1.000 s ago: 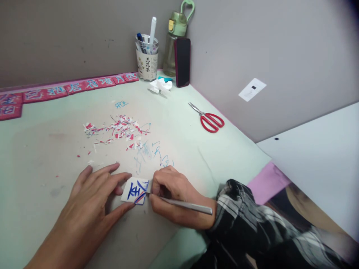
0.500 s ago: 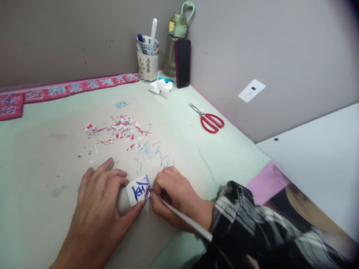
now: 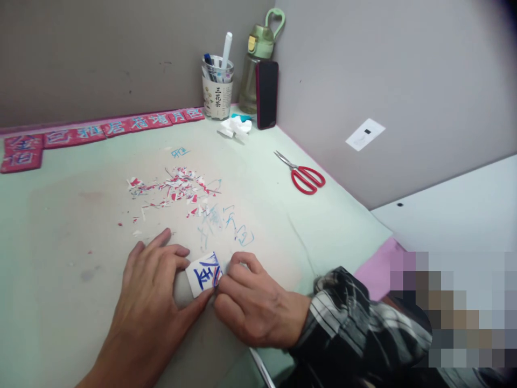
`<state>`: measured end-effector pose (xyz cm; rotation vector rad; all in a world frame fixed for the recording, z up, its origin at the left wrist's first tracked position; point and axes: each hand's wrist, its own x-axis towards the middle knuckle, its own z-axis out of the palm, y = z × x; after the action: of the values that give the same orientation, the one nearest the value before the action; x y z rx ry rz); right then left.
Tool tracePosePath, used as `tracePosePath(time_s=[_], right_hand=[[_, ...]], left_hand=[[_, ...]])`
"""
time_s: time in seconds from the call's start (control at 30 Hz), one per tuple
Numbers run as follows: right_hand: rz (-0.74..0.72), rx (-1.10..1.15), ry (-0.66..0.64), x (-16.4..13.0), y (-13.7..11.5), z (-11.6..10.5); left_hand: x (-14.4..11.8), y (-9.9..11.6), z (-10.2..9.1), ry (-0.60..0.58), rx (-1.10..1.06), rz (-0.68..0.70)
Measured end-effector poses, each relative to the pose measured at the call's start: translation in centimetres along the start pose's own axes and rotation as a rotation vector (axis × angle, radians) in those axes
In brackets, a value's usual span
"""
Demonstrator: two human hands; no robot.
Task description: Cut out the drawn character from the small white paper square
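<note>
My left hand (image 3: 149, 293) rests on the desk, its thumb and index finger pinching a small white square block (image 3: 204, 274) at opposite edges. Blue strokes of a character cover the block's face, and a red line shows near its right corner. Against that corner, my right hand (image 3: 252, 302) is closed around a slim, pale carving tool (image 3: 260, 366). Only the tool's back end shows below the hand; its tip is hidden by my fingers.
Red and white shavings (image 3: 180, 186) lie beyond my hands. Red-handled scissors (image 3: 305, 178) sit to the right. A pen cup (image 3: 218, 99), bottle (image 3: 248, 89), upright phone (image 3: 267, 94) and crumpled tissue (image 3: 236, 127) stand or lie at the back. Red carved tiles (image 3: 84, 132) line the wall.
My right hand has rolled over, with the tool's back end swinging down and partly out of sight. The block stays in my left hand. The whole view has shifted slightly.
</note>
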<state>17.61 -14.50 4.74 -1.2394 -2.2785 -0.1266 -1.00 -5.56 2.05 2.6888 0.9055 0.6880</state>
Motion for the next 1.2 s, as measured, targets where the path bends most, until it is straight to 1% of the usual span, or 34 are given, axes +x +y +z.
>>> tracePosePath(time_s=[0.07, 0.13, 0.23, 0.4, 0.47, 0.63, 0.87, 1.0, 1.13, 1.2], right_hand=[[-0.018, 0.012, 0.006, 0.0, 0.0, 0.0], [0.007, 0.025, 0.02, -0.1, 0.1, 0.1], [0.126, 0.081, 0.056, -0.3, 0.3, 0.3], [0.38, 0.299, 0.159, -0.2, 0.6, -0.1], [0.44, 0.346, 0.154, 0.0, 0.6, -0.5], [0.521, 0.4, 0.141, 0.2, 0.5, -0.8], [0.54, 0.418, 0.144, 0.1, 0.7, -0.6], [0.508, 0.417, 0.141, 0.1, 0.7, -0.4], [0.45, 0.407, 0.136, 0.1, 0.9, -0.2], [0.433, 0.398, 0.141, 0.0, 1.0, 0.0]], left_hand=[[0.0, 0.0, 0.0, 0.001, -0.004, -0.003], [0.0, 0.0, 0.0, -0.003, -0.004, -0.017], [0.0, 0.0, -0.1, -0.007, -0.002, -0.035], [0.2, 0.1, -0.2, -0.004, -0.021, -0.036], [0.2, 0.1, -0.2, -0.005, -0.029, -0.048], [0.2, 0.1, -0.3, -0.012, -0.036, -0.056], [0.2, 0.2, -0.3, -0.011, -0.028, -0.057], [0.2, 0.2, -0.3, 0.001, -0.024, -0.048], [0.1, -0.1, -0.1, -0.017, -0.011, -0.039], [0.0, -0.2, 0.0, 0.012, -0.002, -0.027]])
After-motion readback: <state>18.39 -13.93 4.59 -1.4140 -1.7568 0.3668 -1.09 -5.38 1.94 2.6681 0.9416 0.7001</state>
